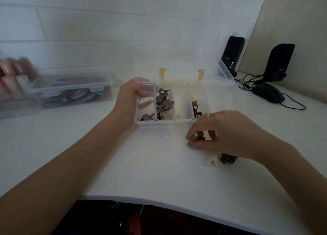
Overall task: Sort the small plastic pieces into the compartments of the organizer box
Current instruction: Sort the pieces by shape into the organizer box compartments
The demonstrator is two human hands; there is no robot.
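Observation:
A clear organizer box [182,120] with an open lid stands on the white table. My left hand [128,100] grips its left wall, fingers curled over the rim into the leftmost compartment. That compartment holds a few mauve flower pieces [146,116]. The second holds several brown and beige pieces [163,104]. The third looks nearly bare, and dark pieces [196,109] show in the fourth. In front of the box, my right hand [224,134] pinches a brown piece [196,137] on the table. A cream piece [212,160] and a brown piece [228,159] lie just below that hand.
A closed clear box of coloured items [74,91] and a blurred stack of containers [12,79] stand at the left. Two black speakers [233,52] [279,61], a black mouse [268,93] and cables lie at the back right. The table's front edge [159,202] curves near me.

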